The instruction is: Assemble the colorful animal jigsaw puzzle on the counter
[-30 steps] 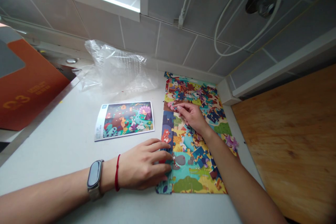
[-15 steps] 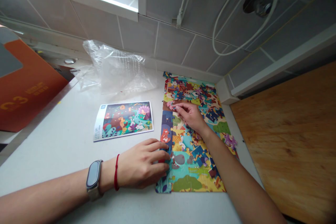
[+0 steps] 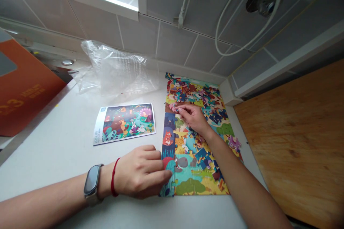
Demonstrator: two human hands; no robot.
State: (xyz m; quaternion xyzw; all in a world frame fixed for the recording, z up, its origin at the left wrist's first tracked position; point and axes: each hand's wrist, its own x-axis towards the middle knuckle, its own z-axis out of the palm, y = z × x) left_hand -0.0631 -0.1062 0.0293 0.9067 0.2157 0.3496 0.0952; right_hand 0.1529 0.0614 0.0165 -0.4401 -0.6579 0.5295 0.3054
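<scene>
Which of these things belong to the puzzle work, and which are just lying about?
Part of the job:
Dark puzzle strip, at the left hand
Colourful puzzle pieces, around the right hand
Picture card, probably for reference

Apparently just lying about:
Clear plastic bag
Orange box
Wooden board

The left wrist (image 3: 106, 181) wears a grey-strapped smartwatch (image 3: 92, 180) and red cord (image 3: 114, 179).

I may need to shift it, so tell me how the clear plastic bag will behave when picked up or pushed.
The clear plastic bag is probably very light for its bulk, being thin, see-through film. It will likely flop and crumple, as its creases suggest. Its shiny surface may slide easily across the white tabletop.
</scene>
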